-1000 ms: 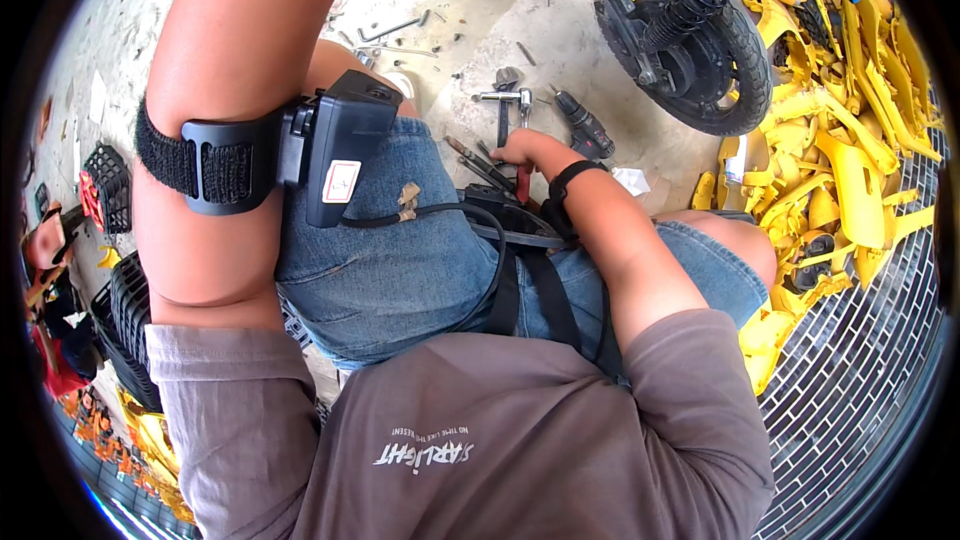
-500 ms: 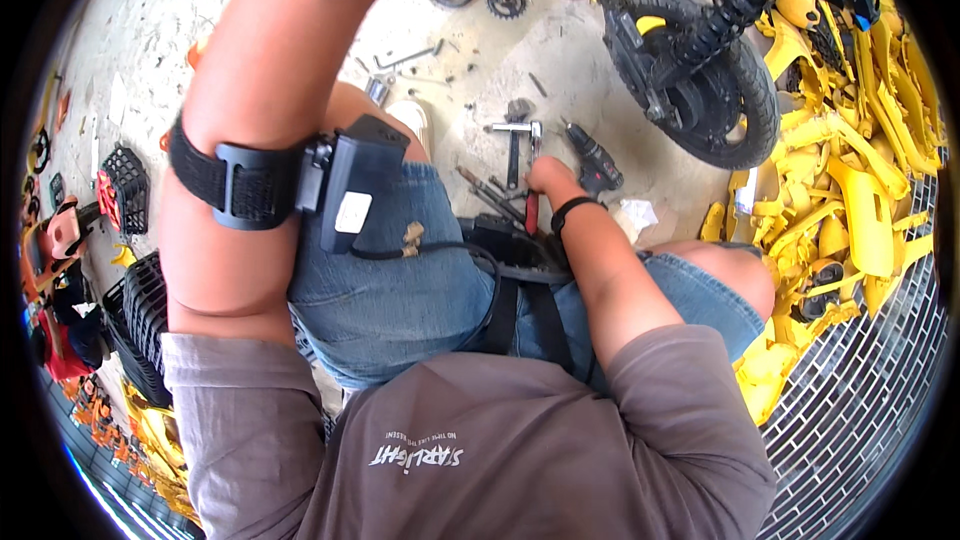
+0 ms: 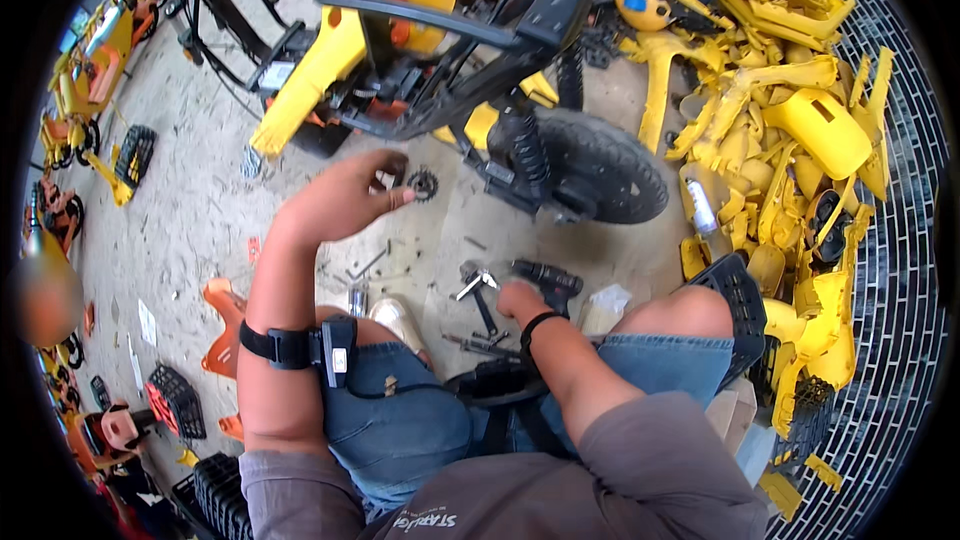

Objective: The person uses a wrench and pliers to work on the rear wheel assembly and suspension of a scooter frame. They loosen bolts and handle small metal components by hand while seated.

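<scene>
My left hand (image 3: 345, 198) reaches forward over the floor, fingers curved and spread from the thumb, with nothing visible between them. Just beyond its thumb is a small dark sprocket (image 3: 424, 184). My right hand (image 3: 518, 298) is closed at the end of a silver socket wrench (image 3: 476, 283), low in front of my knees. A dark cordless drill (image 3: 549, 282) lies just beyond that hand. Under the wrench is a tool with a dark handle (image 3: 485, 314). Ahead stands a stripped yellow and black scooter frame (image 3: 440, 30), its fat rear tyre (image 3: 610, 165) toward me.
Broken yellow plastic panels (image 3: 820, 135) are heaped on the right by a brick-patterned surface (image 3: 890, 340). An L-shaped key (image 3: 370, 262) and small bits lie near my left shoe (image 3: 398, 325). An orange panel (image 3: 222, 325) and a black crate (image 3: 174, 402) are at the left.
The view has shifted, so more of the scooter shows. My left hand, earlier cut off at the top edge, is fully visible. My right hand stays by the wrench.
</scene>
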A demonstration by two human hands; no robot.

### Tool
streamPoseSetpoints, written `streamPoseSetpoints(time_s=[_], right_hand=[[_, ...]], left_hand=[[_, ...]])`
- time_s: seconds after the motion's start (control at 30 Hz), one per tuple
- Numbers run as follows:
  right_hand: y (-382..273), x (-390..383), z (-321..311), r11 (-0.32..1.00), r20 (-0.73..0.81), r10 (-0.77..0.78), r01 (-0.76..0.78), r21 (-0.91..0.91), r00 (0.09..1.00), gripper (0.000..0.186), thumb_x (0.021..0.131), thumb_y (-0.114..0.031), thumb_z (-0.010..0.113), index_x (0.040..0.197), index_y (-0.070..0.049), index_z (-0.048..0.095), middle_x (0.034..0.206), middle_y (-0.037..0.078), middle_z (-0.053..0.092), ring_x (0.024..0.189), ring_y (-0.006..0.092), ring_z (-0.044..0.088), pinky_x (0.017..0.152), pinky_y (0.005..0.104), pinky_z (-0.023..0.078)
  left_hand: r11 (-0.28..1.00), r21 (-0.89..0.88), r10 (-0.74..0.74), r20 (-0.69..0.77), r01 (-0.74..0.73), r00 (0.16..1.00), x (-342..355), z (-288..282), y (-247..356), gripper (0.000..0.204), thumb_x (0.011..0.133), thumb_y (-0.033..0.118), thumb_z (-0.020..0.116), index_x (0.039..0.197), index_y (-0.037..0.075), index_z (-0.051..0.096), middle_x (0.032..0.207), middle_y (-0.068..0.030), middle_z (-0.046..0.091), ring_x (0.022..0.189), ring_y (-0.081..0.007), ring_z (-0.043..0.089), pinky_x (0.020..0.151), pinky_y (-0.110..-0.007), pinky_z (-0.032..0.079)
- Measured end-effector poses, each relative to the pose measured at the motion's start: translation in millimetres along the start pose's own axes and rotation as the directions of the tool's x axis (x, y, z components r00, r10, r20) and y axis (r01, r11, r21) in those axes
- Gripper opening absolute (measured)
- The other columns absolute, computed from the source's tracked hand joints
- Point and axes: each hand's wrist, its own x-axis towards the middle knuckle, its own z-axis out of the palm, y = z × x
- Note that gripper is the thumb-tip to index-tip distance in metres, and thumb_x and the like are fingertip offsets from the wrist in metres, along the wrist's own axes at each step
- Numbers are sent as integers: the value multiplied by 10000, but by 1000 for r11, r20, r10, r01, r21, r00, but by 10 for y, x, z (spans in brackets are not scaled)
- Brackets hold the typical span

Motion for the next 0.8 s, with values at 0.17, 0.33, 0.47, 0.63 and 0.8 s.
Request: streamPoseSetpoints(time_s=[0.17, 0.33, 0.47, 0.63, 0.8], right_hand=[[93, 41, -40, 999, -31, -37, 38, 35, 999, 288, 775, -143, 650, 1023, -29, 740, 1128, 218, 683, 1010, 383, 673, 862, 456, 550], [96, -110, -227, 997, -77, -34, 39, 64, 996, 273, 774, -120, 658, 1020, -41, 747, 1109, 201, 694, 997, 376, 682, 832, 446, 558], [111, -90, -139, 996, -81, -1, 9, 94, 997, 264, 782, -119, 662, 1021, -50, 749, 1109, 193, 696, 1000, 369, 684, 828, 444, 559], [30, -137, -177, 992, -191, 41, -18, 122, 981, 283, 773, -158, 681, 1026, -55, 758, 1100, 174, 713, 1017, 352, 692, 825, 457, 560], [-38, -296, -383, 999, -48, 9, -7, 45, 999, 293, 778, -173, 689, 1051, -93, 759, 1120, 138, 719, 1031, 338, 694, 823, 455, 559]], left_hand=[[995, 94, -24, 95, 15, 995, 21, 122, 162, 550, 906, 348, 719, 1346, 61, 557, 1216, -135, 660, 1053, -246, 652, 905, -363, 522], [998, 57, -16, 143, 7, 990, 5, 234, 417, 564, 919, 356, 707, 1375, 70, 537, 1218, -130, 654, 1055, -226, 645, 907, -355, 516], [999, 28, -22, 119, 19, 993, 9, 342, 464, 556, 917, 322, 715, 1371, 56, 534, 1246, -123, 635, 1086, -226, 622, 923, -359, 509], [997, 17, 73, -24, -72, 997, 78, 439, 518, 530, 925, 253, 708, 1376, 47, 523, 1232, -141, 622, 1125, -224, 595, 949, -365, 504], [991, -56, 107, -181, -119, 978, 224, 480, 559, 514, 910, 271, 694, 1312, -18, 558, 1196, -214, 652, 1117, -292, 637, 945, -389, 500]])
